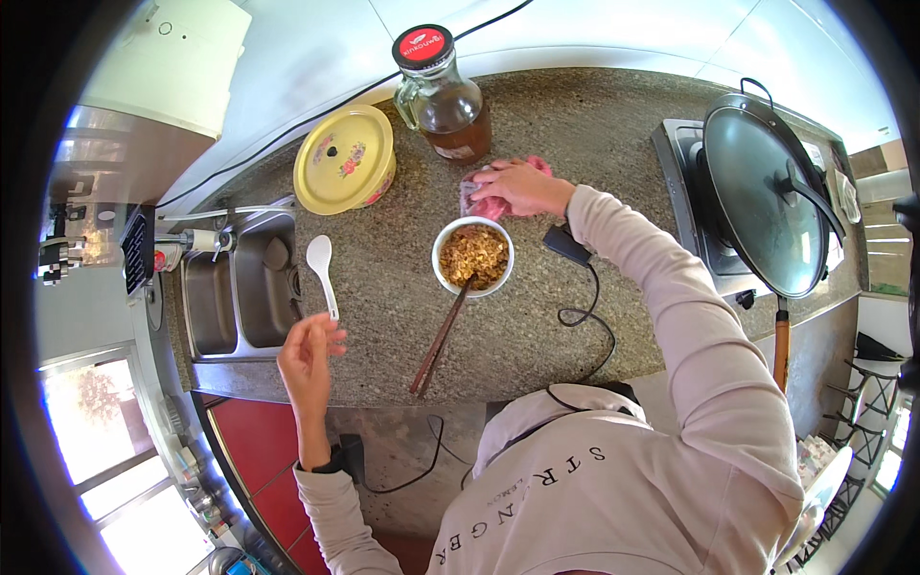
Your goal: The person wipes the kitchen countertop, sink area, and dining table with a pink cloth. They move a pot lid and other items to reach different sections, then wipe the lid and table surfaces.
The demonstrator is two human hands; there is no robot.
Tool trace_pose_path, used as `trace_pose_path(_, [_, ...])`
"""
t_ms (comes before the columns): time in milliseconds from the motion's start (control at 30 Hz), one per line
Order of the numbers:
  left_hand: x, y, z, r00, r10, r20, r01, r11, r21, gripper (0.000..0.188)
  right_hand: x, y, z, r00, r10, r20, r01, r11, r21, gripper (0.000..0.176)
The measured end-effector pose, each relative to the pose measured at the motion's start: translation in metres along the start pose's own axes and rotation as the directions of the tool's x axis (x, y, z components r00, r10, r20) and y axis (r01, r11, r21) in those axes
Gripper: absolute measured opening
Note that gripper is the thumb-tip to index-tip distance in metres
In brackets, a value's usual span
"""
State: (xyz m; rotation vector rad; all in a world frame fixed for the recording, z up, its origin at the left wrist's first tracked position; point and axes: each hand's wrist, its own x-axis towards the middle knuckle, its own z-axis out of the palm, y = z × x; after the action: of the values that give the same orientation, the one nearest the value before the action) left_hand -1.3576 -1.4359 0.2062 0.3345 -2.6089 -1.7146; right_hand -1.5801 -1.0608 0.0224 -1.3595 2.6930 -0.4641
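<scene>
My right hand (519, 188) grips a bunched pink cloth or plastic bag (492, 208) on the stone counter, just behind a white bowl (436, 267). Crumbly golden-brown food (471, 251) fills the bowl. A pair of brown chopsticks (440, 348) leans out of it towards the counter's front edge. My left hand (307, 359) hovers over the front left of the counter, fingers slightly apart, with nothing seen in it. Just past its fingertips lies a white plastic rice paddle (321, 262), its handle pointing at the hand.
Behind stand a yellow flowered lidded container (338, 165) and a glass jug of brown liquid (453, 118). A double steel sink (266, 338) is at left. On the right, a lidded wok (755, 194) sits on a gas stove (679, 165). A black device (568, 244) trails a cable.
</scene>
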Motion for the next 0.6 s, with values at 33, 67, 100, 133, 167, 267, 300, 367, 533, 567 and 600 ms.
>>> trace_pose_path(33, [-0.010,-0.006,-0.005,1.000,-0.019,-0.013,0.019,1.000,0.000,0.026,-0.015,0.000,0.000,0.998,0.054,-0.019,-0.055,0.998,-0.037,0.056])
trace_pose_path(67, [-0.018,-0.012,-0.010,0.999,-0.035,-0.031,0.035,0.999,0.000,0.026,-0.032,0.003,-0.003,0.995,0.085,-0.044,-0.082,0.995,0.053,0.055])
trace_pose_path(100, [-0.028,-0.018,-0.014,0.998,-0.053,-0.027,0.053,0.999,-0.003,0.025,-0.046,0.005,-0.006,0.988,0.157,0.011,-0.157,0.986,0.055,0.055])
trace_pose_path(133, [-0.036,-0.025,-0.018,0.997,-0.071,-0.031,0.071,0.997,-0.005,0.025,-0.059,0.006,-0.011,0.979,0.204,0.027,-0.205,0.977,0.065,0.055])
trace_pose_path(167, [-0.045,-0.031,-0.022,0.994,-0.104,-0.046,0.104,0.995,0.001,0.025,-0.070,0.008,-0.015,0.966,0.251,0.054,-0.255,0.963,0.082,0.055])
trace_pose_path(267, [-0.068,-0.047,-0.030,0.988,-0.152,0.035,0.152,0.988,-0.003,0.025,-0.089,0.031,-0.036,0.934,0.305,0.184,-0.330,0.936,0.124,0.065])
trace_pose_path(300, [-0.075,-0.052,-0.029,0.983,-0.177,0.051,0.177,0.984,-0.009,0.025,-0.088,0.038,-0.038,0.925,0.368,0.097,-0.380,0.912,0.154,0.061])
trace_pose_path(367, [-0.086,-0.059,-0.023,0.970,-0.228,0.087,0.230,0.973,-0.010,0.025,-0.083,0.052,-0.040,0.856,0.513,-0.056,-0.490,0.842,0.227,0.053])
trace_pose_path(533, [-0.091,-0.069,-0.007,0.953,-0.220,0.208,0.220,0.975,0.020,0.024,-0.075,0.043,-0.014,0.779,0.609,-0.148,-0.620,0.783,-0.039,0.056])
trace_pose_path(567, [-0.089,-0.073,-0.005,0.945,-0.229,0.233,0.223,0.973,0.053,0.024,-0.080,0.034,-0.009,0.785,0.599,-0.154,-0.614,0.787,-0.066,0.058])
trace_pose_path(600, [-0.086,-0.078,-0.002,0.936,-0.230,0.265,0.223,0.973,0.056,0.023,-0.087,0.025,-0.007,0.794,0.597,-0.119,-0.606,0.792,-0.071,0.059])
